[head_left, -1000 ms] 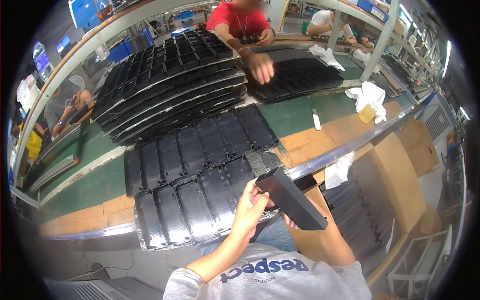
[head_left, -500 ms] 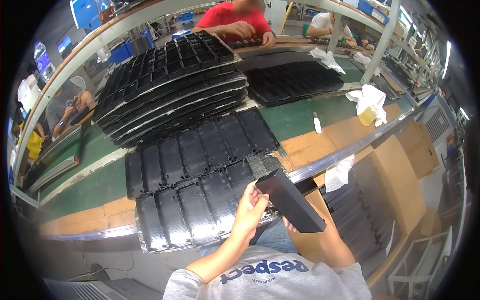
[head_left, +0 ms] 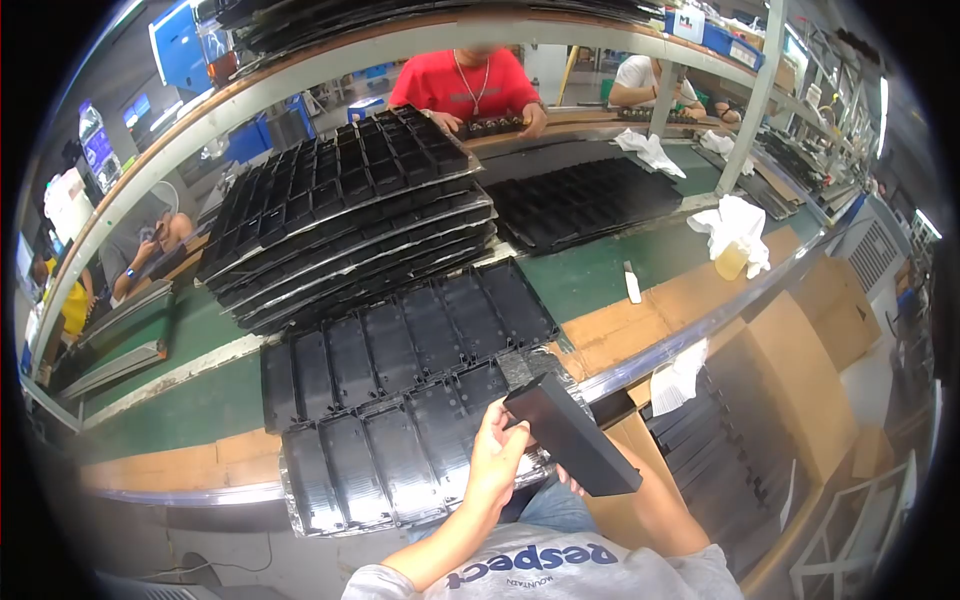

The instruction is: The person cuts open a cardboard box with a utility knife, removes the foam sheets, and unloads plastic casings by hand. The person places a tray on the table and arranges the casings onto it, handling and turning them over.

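A long black rectangular plastic part (head_left: 575,435) is held tilted in front of my body, over the near edge of the bench. My left hand (head_left: 498,448) grips its upper left end, thumb and fingers closed. Underneath, my right hand (head_left: 571,481) supports the part from the far side; only some fingertips show and the rest is hidden. Just left of my hands lies a black compartment tray (head_left: 365,460) with shallow long slots, reaching over the bench edge.
Behind the tray stands a tall stack of black trays (head_left: 345,200). Another black tray (head_left: 585,200) lies further back. To my right, an open cardboard box (head_left: 785,370) holds several long black parts (head_left: 715,440). White cloths (head_left: 735,230) lie on the green bench. A co-worker in red (head_left: 465,90) sits opposite.
My view has tipped upward, so the bench and my hands appear lower. Both hands still hold the black part in nearly the same pose. The co-worker's hands opposite have lowered.
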`<state>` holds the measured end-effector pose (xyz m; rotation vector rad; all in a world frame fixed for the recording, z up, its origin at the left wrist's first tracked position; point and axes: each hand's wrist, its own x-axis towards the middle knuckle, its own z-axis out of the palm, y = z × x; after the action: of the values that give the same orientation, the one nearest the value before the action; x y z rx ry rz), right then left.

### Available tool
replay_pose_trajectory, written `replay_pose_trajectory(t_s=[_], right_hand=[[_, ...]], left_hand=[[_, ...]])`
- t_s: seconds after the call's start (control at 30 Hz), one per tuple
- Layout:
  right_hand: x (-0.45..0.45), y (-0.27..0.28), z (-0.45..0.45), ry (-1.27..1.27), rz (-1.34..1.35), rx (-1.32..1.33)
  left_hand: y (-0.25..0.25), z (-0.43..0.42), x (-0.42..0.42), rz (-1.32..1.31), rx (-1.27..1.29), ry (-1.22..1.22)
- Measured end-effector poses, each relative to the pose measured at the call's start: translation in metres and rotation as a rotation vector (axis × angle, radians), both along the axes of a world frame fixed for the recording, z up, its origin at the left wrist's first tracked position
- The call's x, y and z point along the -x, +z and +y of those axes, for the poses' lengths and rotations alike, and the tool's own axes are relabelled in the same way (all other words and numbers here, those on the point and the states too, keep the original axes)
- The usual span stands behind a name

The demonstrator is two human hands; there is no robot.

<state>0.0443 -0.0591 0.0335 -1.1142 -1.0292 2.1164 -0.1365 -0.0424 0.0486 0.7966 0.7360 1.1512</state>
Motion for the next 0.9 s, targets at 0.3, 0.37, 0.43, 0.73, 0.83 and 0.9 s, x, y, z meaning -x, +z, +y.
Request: replay_pose_trajectory(t_s=[0.3,0.37,0.43,0.73,0.83,0.9], right_hand=[[0.003,0.001,-0.006,-0.105,0.004,-0.099],[0.005,-0.006,-0.006,-0.145,0.014,-0.123],[0.006,-0.012,-0.005,-0.220,0.034,-0.173],[-0.007,0.027,-0.014,-0.346,0.464,-0.252],[-0.010,0.046,-0.024,-0.239,0.466,-0.375],[-0.006,0.058,-0.029,-0.211,0.275,-0.476]], left_hand=[[0.004,0.001,0.005,0.022,0.004,0.025],[0.003,0.001,0.005,0.020,0.005,0.018],[0.001,0.001,0.006,0.018,0.004,0.008],[0.005,-0.001,0.008,-0.071,0.016,0.041],[0.005,-0.002,0.007,-0.053,0.012,0.055],[0.004,-0.001,0.006,-0.055,0.013,0.054]])
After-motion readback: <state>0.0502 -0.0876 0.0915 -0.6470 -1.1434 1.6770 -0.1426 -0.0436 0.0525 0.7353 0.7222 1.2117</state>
